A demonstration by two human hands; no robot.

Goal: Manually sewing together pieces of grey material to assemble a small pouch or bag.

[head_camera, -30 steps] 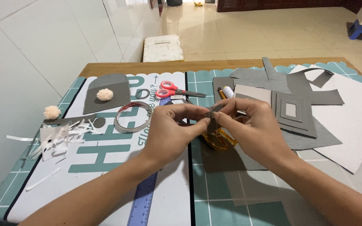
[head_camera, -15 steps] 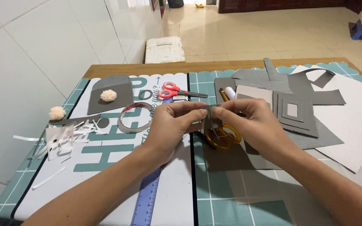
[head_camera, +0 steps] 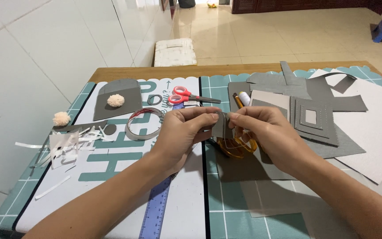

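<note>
A wooden table (head_camera: pixel 124 72) carries a teal gridded cutting mat (head_camera: pixel 288 221) and a white printed sheet with teal lettering (head_camera: pixel 111 163). Large white and grey card sheets (head_camera: pixel 376 128) lie spread at the right. At centre, above the mat, the left hand (head_camera: pixel 177 132) and the right hand (head_camera: pixel 266 132) meet, both pinching one small grey piece of card (head_camera: pixel 221 126) between thumb and fingertips, held upright off the surface. Just beneath it lie yellow-handled scissors (head_camera: pixel 237 146). A blue ruler (head_camera: pixel 155 212) runs under the left forearm. A clear tape ring (head_camera: pixel 143 124) sits left of the hands, red-handled scissors (head_camera: pixel 186 95) beyond. Two cream pom-poms (head_camera: pixel 116 100) and white paper scraps (head_camera: pixel 63 144) rest at the far left.
</note>
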